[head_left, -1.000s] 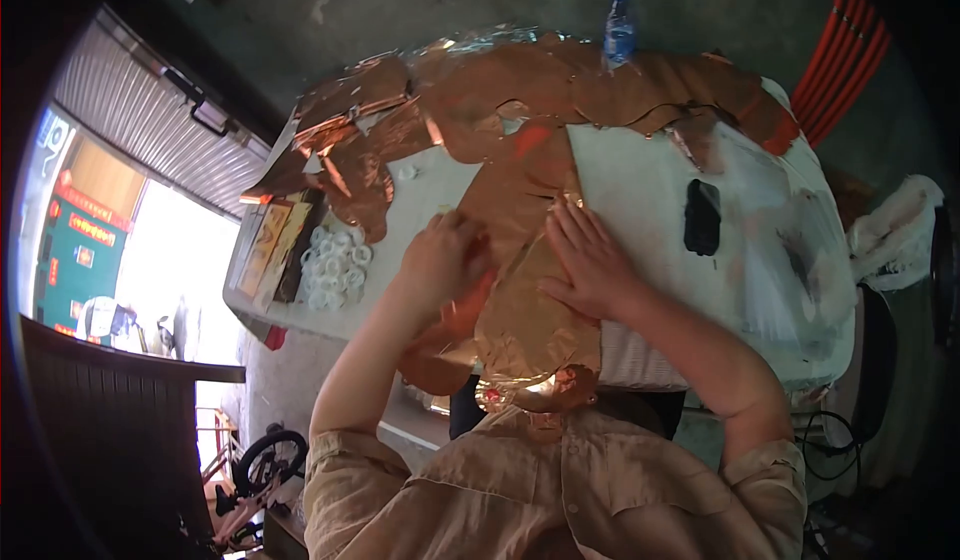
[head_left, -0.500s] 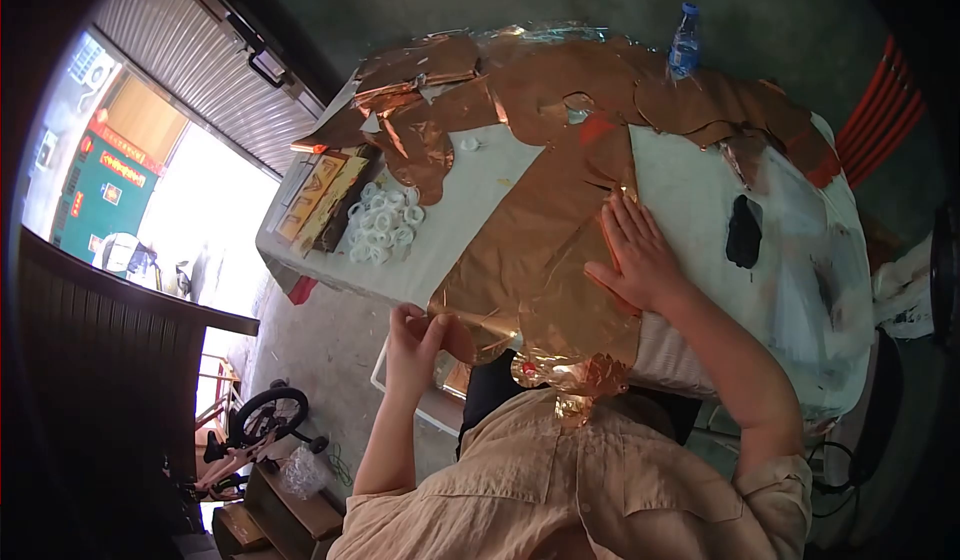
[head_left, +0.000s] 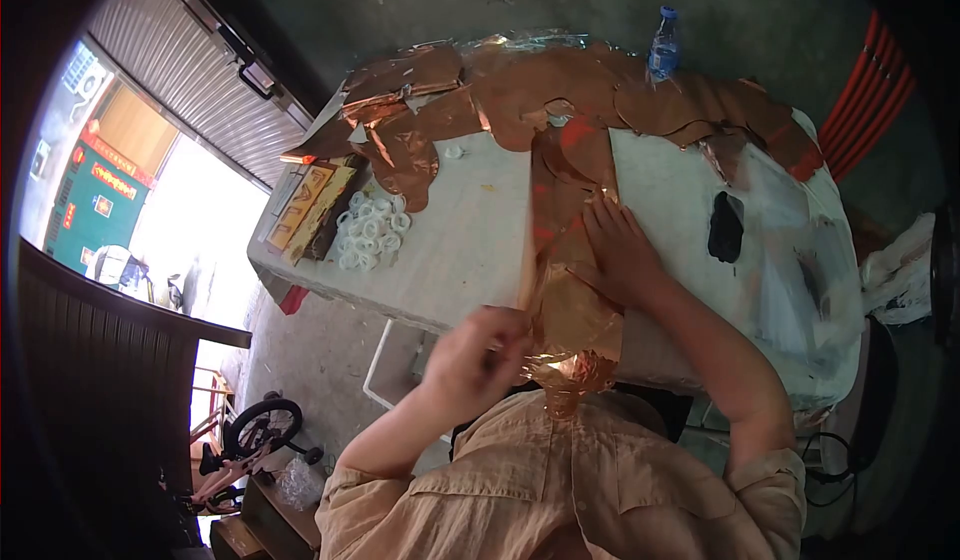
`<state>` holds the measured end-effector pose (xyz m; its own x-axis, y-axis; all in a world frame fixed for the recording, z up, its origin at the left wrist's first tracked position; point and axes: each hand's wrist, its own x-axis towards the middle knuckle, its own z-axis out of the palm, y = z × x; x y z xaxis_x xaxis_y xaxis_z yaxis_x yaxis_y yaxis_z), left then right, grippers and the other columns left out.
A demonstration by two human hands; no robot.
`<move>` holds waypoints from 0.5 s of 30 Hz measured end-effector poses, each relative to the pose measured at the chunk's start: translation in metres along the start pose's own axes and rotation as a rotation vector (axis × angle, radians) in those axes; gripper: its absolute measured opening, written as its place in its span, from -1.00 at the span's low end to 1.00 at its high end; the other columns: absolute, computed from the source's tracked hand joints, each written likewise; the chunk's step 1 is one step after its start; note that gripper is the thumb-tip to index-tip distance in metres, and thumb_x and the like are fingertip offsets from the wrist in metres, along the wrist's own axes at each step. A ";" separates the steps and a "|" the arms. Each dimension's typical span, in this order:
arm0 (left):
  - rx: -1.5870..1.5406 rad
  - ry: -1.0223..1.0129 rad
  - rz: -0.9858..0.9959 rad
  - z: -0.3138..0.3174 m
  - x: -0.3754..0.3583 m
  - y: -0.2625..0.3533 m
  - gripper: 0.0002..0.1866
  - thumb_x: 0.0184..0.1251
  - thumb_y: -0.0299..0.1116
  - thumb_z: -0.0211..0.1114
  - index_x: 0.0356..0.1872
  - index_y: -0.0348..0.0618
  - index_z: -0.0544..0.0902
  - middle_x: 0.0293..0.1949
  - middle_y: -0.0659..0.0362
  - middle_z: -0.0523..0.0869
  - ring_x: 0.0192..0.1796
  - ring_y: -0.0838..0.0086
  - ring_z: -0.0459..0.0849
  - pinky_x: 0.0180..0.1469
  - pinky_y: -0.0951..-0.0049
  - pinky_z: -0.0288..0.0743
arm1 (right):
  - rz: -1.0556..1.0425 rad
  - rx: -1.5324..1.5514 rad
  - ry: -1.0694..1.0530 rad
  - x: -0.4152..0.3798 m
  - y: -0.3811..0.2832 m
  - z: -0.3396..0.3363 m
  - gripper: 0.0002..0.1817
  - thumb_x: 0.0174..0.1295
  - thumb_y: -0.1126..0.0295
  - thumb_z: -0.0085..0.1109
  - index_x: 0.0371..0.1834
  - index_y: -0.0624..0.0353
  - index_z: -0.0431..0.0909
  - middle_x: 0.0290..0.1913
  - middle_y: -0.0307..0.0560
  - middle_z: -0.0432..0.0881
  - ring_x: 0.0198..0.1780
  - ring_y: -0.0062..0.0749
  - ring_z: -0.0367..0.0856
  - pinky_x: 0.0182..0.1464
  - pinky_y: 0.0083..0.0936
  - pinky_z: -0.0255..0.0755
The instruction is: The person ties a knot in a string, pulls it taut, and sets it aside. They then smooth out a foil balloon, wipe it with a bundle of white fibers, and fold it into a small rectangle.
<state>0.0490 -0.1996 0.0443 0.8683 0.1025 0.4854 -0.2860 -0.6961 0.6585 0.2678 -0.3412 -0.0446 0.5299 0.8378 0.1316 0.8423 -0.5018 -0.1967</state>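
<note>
A copper-coloured foil sheet (head_left: 577,315) lies in a narrow strip from the middle of the table toward my body, with its crumpled, shiny near end against my shirt. My left hand (head_left: 472,358) is curled closed at the strip's left edge. It is slightly blurred, and its fingertips meet the foil. My right hand (head_left: 626,255) lies flat on the strip's right side, fingers stretched away from me.
White plastic rings (head_left: 368,230) are heaped on the left of the table (head_left: 470,240) beside a yellow box (head_left: 308,210). More copper-coloured sheets (head_left: 520,90) cover the far edge, where a water bottle (head_left: 663,48) stands. A black object (head_left: 726,227) lies to the right.
My left hand has moved right, bringing the foil's left side over, and the sheet is now much narrower. My right hand stays flat on the foil. The view has shifted slightly.
</note>
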 end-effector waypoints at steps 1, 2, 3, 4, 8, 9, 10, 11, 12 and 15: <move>-0.035 -0.121 0.066 0.007 0.006 0.004 -0.62 0.12 -0.63 0.29 -0.02 -0.23 0.43 -0.20 0.06 0.61 -0.24 0.39 0.66 -0.22 0.47 0.56 | 0.001 -0.003 0.000 0.000 0.000 0.000 -0.11 0.20 -0.02 0.05 0.42 0.36 -0.04 0.47 0.21 -0.05 0.52 -0.04 -0.15 0.49 -0.21 -0.26; -0.036 -0.118 0.070 0.018 0.011 0.006 -0.62 0.12 -0.63 0.29 -0.02 -0.23 0.43 -0.20 0.06 0.61 -0.24 0.39 0.66 -0.22 0.47 0.56 | -0.008 -0.003 -0.009 0.001 0.001 0.000 -0.13 0.20 -0.02 0.04 0.40 0.38 0.00 0.46 0.26 -0.03 0.51 0.00 -0.15 0.48 -0.17 -0.25; -0.037 -0.181 0.086 0.030 0.017 0.007 -0.64 0.11 -0.59 0.31 -0.04 -0.22 0.46 -0.22 0.06 0.62 -0.27 0.33 0.67 -0.24 0.43 0.56 | -0.017 -0.004 -0.018 0.002 0.001 -0.001 -0.15 0.20 -0.03 0.04 0.38 0.39 0.03 0.44 0.30 -0.01 0.51 0.05 -0.14 0.48 -0.14 -0.24; -0.039 -0.245 0.101 0.040 0.021 0.008 -0.65 0.11 -0.54 0.33 -0.06 -0.21 0.48 -0.25 0.06 0.64 -0.30 0.27 0.68 -0.26 0.39 0.57 | -0.017 -0.009 -0.017 0.002 0.001 -0.003 -0.15 0.20 -0.03 0.04 0.38 0.39 0.03 0.44 0.30 -0.01 0.51 0.05 -0.14 0.48 -0.14 -0.24; 0.146 -0.544 -0.007 0.061 0.026 -0.002 -0.70 0.15 -0.46 0.32 -0.07 -0.16 0.52 -0.22 0.08 0.64 -0.27 0.25 0.68 -0.26 0.34 0.57 | -0.049 -0.060 0.109 -0.002 0.009 0.016 -0.25 0.23 0.20 -0.06 0.45 0.28 -0.03 0.47 0.22 -0.03 0.52 -0.07 -0.12 0.49 -0.21 -0.28; 0.040 -0.541 0.028 0.060 0.027 -0.004 -0.70 0.17 -0.42 0.31 -0.06 -0.14 0.54 -0.23 0.09 0.64 -0.28 0.25 0.67 -0.27 0.34 0.56 | -0.037 -0.022 0.084 -0.003 0.006 0.011 -0.26 0.24 0.20 -0.08 0.45 0.29 -0.03 0.48 0.21 -0.04 0.52 -0.08 -0.13 0.49 -0.21 -0.29; -0.066 -0.539 0.063 0.058 0.028 -0.007 -0.70 0.19 -0.37 0.31 -0.05 -0.12 0.55 -0.25 0.11 0.65 -0.29 0.25 0.67 -0.28 0.34 0.55 | -0.023 0.018 0.059 -0.004 0.003 0.005 -0.27 0.25 0.21 -0.10 0.45 0.29 -0.03 0.48 0.20 -0.04 0.52 -0.09 -0.13 0.49 -0.21 -0.29; -0.066 -0.542 0.064 0.051 0.029 -0.015 -0.70 0.19 -0.37 0.31 -0.05 -0.12 0.55 -0.25 0.11 0.65 -0.29 0.25 0.67 -0.28 0.34 0.55 | -0.020 0.019 0.060 -0.003 0.006 0.008 -0.27 0.25 0.21 -0.10 0.45 0.29 -0.03 0.48 0.20 -0.04 0.52 -0.09 -0.13 0.49 -0.21 -0.29; -0.122 -0.588 0.046 0.040 0.034 -0.027 -0.67 0.19 -0.35 0.31 -0.02 -0.12 0.54 -0.23 0.12 0.65 -0.29 0.26 0.67 -0.28 0.34 0.56 | -0.033 -0.021 0.067 -0.003 0.009 0.013 -0.27 0.25 0.20 -0.10 0.45 0.29 -0.03 0.48 0.20 -0.04 0.52 -0.09 -0.13 0.49 -0.21 -0.29; -0.056 -0.447 -0.350 0.009 0.055 -0.052 -0.55 0.17 -0.31 0.34 0.09 -0.15 0.50 -0.02 0.09 0.61 -0.10 0.23 0.65 -0.11 0.28 0.55 | -0.047 -0.079 0.076 -0.003 0.012 0.018 -0.27 0.24 0.21 -0.09 0.44 0.30 -0.04 0.48 0.20 -0.05 0.52 -0.09 -0.13 0.49 -0.20 -0.29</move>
<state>0.1154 -0.1644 0.0320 0.9988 0.0008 -0.0494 0.0387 -0.6347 0.7718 0.2745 -0.3460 -0.0653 0.4928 0.8436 0.2132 0.8701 -0.4799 -0.1120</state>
